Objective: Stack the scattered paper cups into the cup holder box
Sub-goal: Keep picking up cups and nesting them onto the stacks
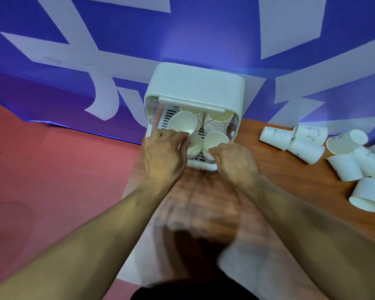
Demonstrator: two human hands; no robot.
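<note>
A white cup holder box (195,83) stands at the back of the wooden table, its front open. Inside lie two rows of nested white paper cups. My left hand (162,152) grips the front cup of the left row (182,124), fingers curled on its rim. My right hand (234,161) pinches the rim of the front cup of the right row (215,140). Behind that cup a long stack of cups (217,124) reaches into the box. Several loose paper cups (307,148) lie scattered on the table to the right.
The wooden table (268,152) ends at its left edge beside the box, with red floor (52,169) beyond. A blue wall with white shapes (95,50) rises right behind the box. The loose cups (368,195) crowd the table's right side.
</note>
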